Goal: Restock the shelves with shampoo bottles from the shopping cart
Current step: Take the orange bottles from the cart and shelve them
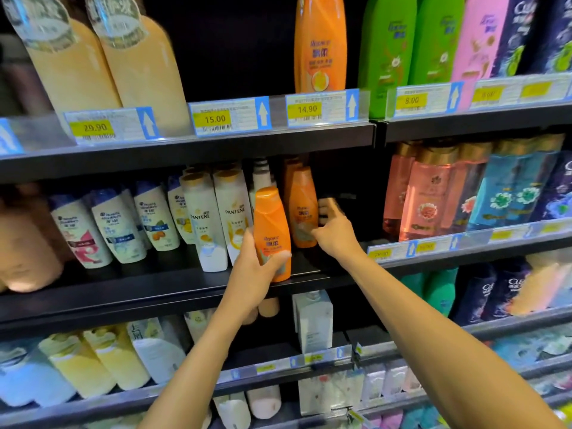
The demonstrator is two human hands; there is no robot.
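My left hand point(252, 275) grips an orange shampoo bottle point(272, 224) upright at the front edge of the middle shelf point(154, 283). Just behind and to the right stands a second orange bottle point(301, 209), with one or two more in the row behind it. My right hand point(332, 230) reaches in at that bottle's right side, fingers curled round it and thumb against its lower front. To the right of these bottles the shelf is a dark gap.
White Pantene bottles point(216, 218) stand left of the orange ones, with blue-capped white bottles point(117, 224) further left. Pink and blue bottles point(433, 193) fill the right bay. A tall orange bottle point(320, 41) stands on the shelf above. The shopping cart is out of view.
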